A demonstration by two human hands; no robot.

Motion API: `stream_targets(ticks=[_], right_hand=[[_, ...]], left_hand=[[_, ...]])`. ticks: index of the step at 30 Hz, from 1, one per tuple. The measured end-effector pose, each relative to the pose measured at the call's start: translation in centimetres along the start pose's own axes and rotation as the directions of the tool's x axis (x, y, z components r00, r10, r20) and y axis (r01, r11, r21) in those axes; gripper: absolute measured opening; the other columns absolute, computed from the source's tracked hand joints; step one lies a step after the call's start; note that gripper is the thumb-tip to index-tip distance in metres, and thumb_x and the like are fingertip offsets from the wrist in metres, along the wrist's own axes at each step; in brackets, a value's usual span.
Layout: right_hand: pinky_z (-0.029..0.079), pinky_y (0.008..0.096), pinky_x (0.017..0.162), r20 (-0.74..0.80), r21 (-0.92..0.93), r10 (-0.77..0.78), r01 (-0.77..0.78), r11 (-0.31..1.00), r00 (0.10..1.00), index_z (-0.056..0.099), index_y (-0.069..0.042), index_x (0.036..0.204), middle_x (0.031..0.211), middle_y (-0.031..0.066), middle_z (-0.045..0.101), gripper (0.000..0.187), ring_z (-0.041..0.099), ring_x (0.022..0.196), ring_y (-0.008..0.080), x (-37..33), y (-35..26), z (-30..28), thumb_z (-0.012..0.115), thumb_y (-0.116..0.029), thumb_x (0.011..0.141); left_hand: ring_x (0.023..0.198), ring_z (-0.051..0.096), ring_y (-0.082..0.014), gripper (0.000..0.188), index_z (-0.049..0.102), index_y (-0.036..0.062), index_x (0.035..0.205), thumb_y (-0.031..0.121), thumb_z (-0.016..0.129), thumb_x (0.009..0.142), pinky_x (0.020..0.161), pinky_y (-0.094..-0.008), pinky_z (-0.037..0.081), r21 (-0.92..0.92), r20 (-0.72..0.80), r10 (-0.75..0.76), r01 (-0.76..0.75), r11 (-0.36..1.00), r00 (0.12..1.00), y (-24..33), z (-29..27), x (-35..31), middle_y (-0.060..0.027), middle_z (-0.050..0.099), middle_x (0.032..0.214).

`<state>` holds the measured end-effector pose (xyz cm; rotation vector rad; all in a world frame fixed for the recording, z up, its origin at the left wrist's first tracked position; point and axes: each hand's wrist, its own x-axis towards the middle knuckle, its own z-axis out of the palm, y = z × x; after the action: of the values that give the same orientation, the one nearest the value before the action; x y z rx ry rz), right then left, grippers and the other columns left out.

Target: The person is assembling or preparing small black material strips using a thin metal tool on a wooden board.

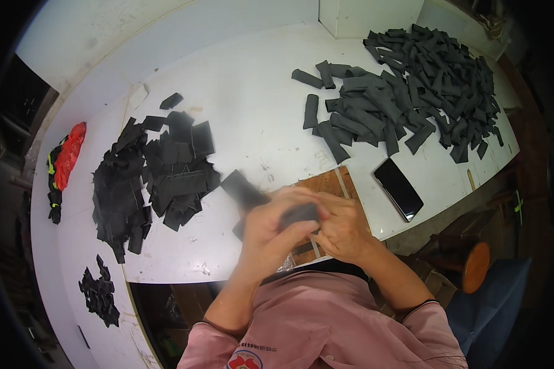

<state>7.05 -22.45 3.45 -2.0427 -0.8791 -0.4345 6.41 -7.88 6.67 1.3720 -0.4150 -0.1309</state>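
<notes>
My left hand (263, 237) and my right hand (346, 229) meet over the table's front edge, fingers curled round a small dark grey fabric piece (298, 215). Motion blurs the left hand somewhat. The right fingertips pinch the piece's right end, while the left fingers and thumb wrap its other side. Just beyond the left hand, another dark piece (243, 187) lies on the table, partly covered by that hand. Beneath both hands is a brown wooden board (329, 181) with pale strips, partly hidden.
Flat dark pieces (178, 169) lie heaped at left, with a smaller heap of scraps (98, 292) nearer me. A large pile of grey fabric tubes (400, 92) covers the far right. A phone (398, 189) lies right of the board. A red plastic bag (71, 155) sits far left.
</notes>
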Motion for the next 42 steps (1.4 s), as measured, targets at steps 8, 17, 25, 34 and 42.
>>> stream_targets(ticks=[8,17,25,34,42], right_hand=[[0.046,0.0335,0.053,-0.035,0.053,0.009,-0.008,0.999,0.999,0.057,-0.006,0.083,0.074,0.0100,0.058,0.014,0.058,0.065,0.0262,-2.0,1.1,1.4,0.056,-0.012,0.070],[0.044,0.0368,0.051,0.190,-0.065,0.096,-0.085,0.994,0.977,0.056,-0.006,0.082,0.066,0.0094,0.054,0.018,0.055,0.061,0.0274,-1.6,1.6,1.0,0.056,-0.023,0.075],[0.042,0.0354,0.051,0.243,-0.109,0.144,-0.120,0.987,0.959,0.054,-0.002,0.068,0.062,0.0094,0.051,0.025,0.053,0.059,0.0266,-0.4,0.1,0.6,0.059,-0.025,0.074],[0.042,0.0350,0.051,0.275,-0.105,0.138,-0.113,0.988,0.952,0.052,-0.004,0.063,0.060,0.0082,0.052,0.024,0.053,0.058,0.0252,-0.6,0.5,0.5,0.062,-0.025,0.072],[0.035,0.0239,0.048,-0.067,0.562,0.578,-0.448,0.696,0.814,0.057,-0.001,0.082,0.058,0.0016,0.051,0.031,0.043,0.049,0.0095,5.8,5.1,-4.1,0.044,-0.030,0.086]], left_hand=[[0.077,0.049,-0.0296,0.020,0.054,-0.0037,0.083,0.007,0.059,0.068,0.071,-0.0327,0.039,0.441,0.267,0.024,-0.144,0.886,0.963,0.7,-0.5,1.1,-0.0146,0.053,0.079],[0.081,0.055,-0.0243,0.015,0.056,-0.0005,0.092,0.009,0.055,0.080,0.078,-0.0328,0.042,0.192,-0.147,0.167,-0.137,0.972,0.975,-1.1,0.3,-1.5,-0.0150,0.057,0.090],[0.089,0.050,-0.0260,0.017,0.056,0.0015,0.086,0.018,0.057,0.080,0.084,-0.0395,0.038,-0.540,-0.305,-0.063,-0.118,0.833,0.950,-2.1,-0.5,-2.5,-0.0116,0.057,0.086],[0.083,0.053,-0.0232,0.014,0.056,-0.0013,0.086,0.012,0.054,0.082,0.079,-0.0338,0.040,-0.106,-0.383,0.129,-0.182,0.978,0.915,-3.3,-1.6,-2.9,-0.0133,0.058,0.084],[0.092,0.048,-0.0337,0.045,0.049,-0.0061,0.105,0.026,0.060,0.075,0.078,-0.0383,0.040,0.648,-0.748,0.048,0.713,0.267,0.662,-12.6,-9.1,-1.2,-0.0220,0.051,0.100]])
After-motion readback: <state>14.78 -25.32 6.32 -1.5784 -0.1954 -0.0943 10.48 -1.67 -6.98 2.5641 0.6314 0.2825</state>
